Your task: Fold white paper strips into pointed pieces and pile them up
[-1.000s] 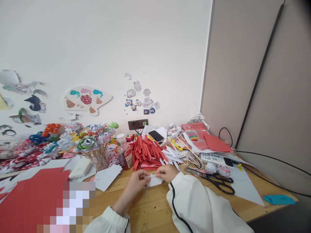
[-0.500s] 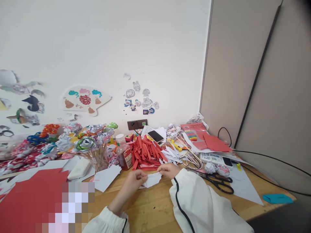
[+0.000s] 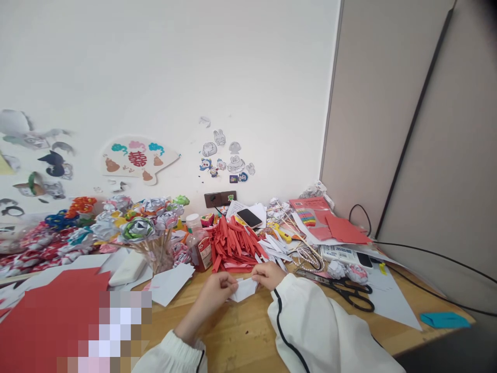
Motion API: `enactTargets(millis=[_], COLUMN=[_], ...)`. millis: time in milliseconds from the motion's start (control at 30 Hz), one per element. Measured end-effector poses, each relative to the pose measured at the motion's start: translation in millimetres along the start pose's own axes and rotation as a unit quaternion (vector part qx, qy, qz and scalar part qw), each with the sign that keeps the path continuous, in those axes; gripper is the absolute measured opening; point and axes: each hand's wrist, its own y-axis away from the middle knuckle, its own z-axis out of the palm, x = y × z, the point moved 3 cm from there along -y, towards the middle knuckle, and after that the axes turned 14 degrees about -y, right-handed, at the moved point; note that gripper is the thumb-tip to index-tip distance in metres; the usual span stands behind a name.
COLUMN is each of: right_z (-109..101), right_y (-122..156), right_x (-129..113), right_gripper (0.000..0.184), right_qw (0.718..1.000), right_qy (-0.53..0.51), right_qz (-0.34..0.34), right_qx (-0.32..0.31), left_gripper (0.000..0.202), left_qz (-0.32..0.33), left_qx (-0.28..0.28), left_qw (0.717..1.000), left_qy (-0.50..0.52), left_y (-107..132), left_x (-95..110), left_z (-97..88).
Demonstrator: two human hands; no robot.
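A small piece of white paper [image 3: 244, 290], which looks folded, is stretched between my two hands just above the wooden table [image 3: 240, 336]. My left hand [image 3: 218, 290] pinches its left end between thumb and fingers. At the opposite end, my right hand [image 3: 269, 275] grips the paper's upper right edge. Right behind the hands lies a heap of folded red paper strips [image 3: 235, 246], with white paper strips [image 3: 275, 247] beside it. Black-handled scissors [image 3: 345, 290] rest to the right of my right sleeve.
Paper flowers on sticks [image 3: 140, 228] stand in a container at left, near a bottle of reddish liquid [image 3: 200, 246]. Red sheets [image 3: 77, 295] cover the left front. A phone [image 3: 249, 218] lies at the back; a blue folded paper [image 3: 445, 319] sits at the right edge.
Both hands keep hold of the white paper. They have drawn very slightly closer together, and the paper's visible face is tilted a little differently. The view has shifted slightly.
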Motion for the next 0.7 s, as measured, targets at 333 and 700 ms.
enactTargets(millis=[333, 700], right_z=[4, 13], right_y=[-3, -3], right_x=[-9, -16], right_gripper=[0.025, 0.018], right_qw=[0.986, 0.978], right_qy=[-0.162, -0.196], right_qz=[-0.007, -0.002], right_qx=[0.048, 0.074], left_gripper=[0.024, 0.023], left_qz=[0.019, 0.028], left_qx=[0.039, 0.043], left_qw=[0.998, 0.996], left_qy=[-0.034, 0.071], left_y=[-1, 1], left_x=[7, 13], left_z=[1.6, 13.1])
